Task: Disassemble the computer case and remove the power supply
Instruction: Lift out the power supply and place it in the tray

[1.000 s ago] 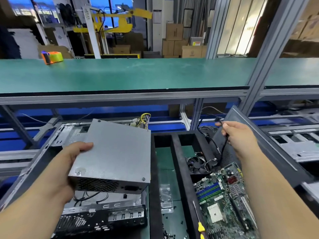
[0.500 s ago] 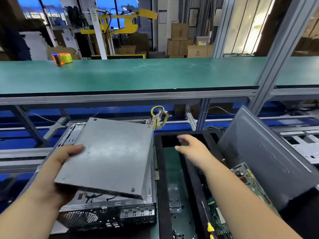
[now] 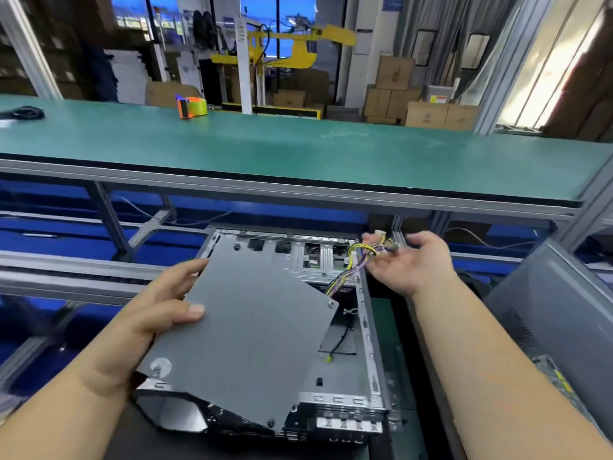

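A green desk (image 3: 298, 151) spans the far side of the workshop, a tape dispenser (image 3: 192, 107) standing on it toward the left. Below it, in the near middle, the stripped metal case (image 3: 368, 343) lies open, its floor bare but for a thin cable. A grey side panel (image 3: 557, 313) leans at the right. The power supply (image 3: 238, 333), a flat grey box, is held tilted above the left half of the case, clear of its bay. The left hand (image 3: 159, 313) grips the box's left edge, thumb pressed on top. A second ago the right hand (image 3: 408, 260) was busy with a black lead over the tray at right; it has since crossed to the case's far right corner and now cups the supply's coloured wire bundle (image 3: 361, 257), fingers loosely curled around it, connectors sticking out past them. With box lifted and wires gathered, the removal looks all but finished; what seems left is to carry both away together without the leads snagging the case's rim.
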The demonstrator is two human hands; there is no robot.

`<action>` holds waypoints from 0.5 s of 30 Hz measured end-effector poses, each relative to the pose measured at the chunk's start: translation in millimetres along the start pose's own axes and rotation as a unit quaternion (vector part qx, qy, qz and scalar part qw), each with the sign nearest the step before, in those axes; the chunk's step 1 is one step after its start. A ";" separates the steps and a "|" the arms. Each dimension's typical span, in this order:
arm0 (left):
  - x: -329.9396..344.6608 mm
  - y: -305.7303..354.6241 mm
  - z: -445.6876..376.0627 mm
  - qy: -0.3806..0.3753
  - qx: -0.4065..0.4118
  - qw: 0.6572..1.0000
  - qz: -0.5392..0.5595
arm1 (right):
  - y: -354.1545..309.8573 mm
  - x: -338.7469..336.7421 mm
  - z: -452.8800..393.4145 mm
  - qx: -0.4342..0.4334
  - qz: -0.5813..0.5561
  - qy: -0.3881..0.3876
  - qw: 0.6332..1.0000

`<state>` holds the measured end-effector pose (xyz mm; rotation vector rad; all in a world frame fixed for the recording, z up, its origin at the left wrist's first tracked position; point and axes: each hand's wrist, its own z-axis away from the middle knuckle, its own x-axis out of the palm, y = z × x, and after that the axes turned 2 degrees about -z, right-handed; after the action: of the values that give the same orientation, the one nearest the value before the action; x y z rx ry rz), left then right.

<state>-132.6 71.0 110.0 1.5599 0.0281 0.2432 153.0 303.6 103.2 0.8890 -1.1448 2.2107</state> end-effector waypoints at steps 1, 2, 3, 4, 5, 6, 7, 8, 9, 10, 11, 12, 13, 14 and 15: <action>-7.8 1.8 -1.0 -0.008 0.003 1.000 -0.008 | -2.4 6.9 2.8 -0.012 0.039 -0.009 0.999; -13.9 3.9 -2.3 -0.018 0.007 1.000 -0.014 | -3.9 16.7 6.8 -0.022 0.080 -0.016 0.996; -18.8 6.5 -3.8 -0.025 0.011 0.999 -0.021 | -4.0 28.9 12.8 -0.037 0.127 -0.018 0.991; -22.3 9.2 -6.2 -0.031 0.015 0.999 -0.029 | -3.2 42.1 18.7 -0.057 0.173 -0.022 0.983; -24.9 12.3 -8.9 -0.034 0.021 0.998 -0.040 | -1.9 56.1 25.9 -0.086 0.224 -0.022 0.971; -26.5 15.4 -12.2 -0.039 0.025 0.997 -0.055 | 0.4 69.6 32.8 -0.124 0.274 -0.021 0.953; -27.5 18.4 -15.6 -0.043 0.029 0.996 -0.075 | 2.9 82.3 40.9 -0.166 0.324 -0.024 0.931; -27.8 20.6 -19.5 -0.048 0.034 0.994 -0.097 | 6.1 94.4 49.7 -0.199 0.365 -0.039 0.909; -27.5 22.3 -23.7 -0.048 0.039 0.990 -0.124 | 9.1 105.8 58.7 -0.226 0.401 -0.059 0.886; -26.4 23.3 -27.8 -0.044 0.047 0.986 -0.156 | 12.7 116.5 67.6 -0.244 0.439 -0.080 0.861; -24.6 24.3 -32.1 -0.037 0.056 0.979 -0.194 | 17.4 126.4 75.9 -0.261 0.492 -0.091 0.826; -22.2 25.2 -36.5 -0.032 0.067 0.969 -0.236 | 23.6 135.9 84.4 -0.275 0.561 -0.087 0.776; -18.8 26.5 -40.7 -0.030 0.076 0.957 -0.277 | 31.2 143.7 91.2 -0.290 0.632 -0.079 0.714; -14.8 27.7 -44.7 -0.031 0.083 0.946 -0.312 | 40.1 150.1 96.6 -0.300 0.694 -0.068 0.651; -10.3 28.9 -48.2 -0.036 0.089 0.936 -0.340 | 49.7 154.6 100.3 -0.305 0.747 -0.063 0.588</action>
<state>-154.8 116.5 136.5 1.6420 0.5359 -0.3732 48.8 212.6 234.7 -0.6242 -3.2143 2.1844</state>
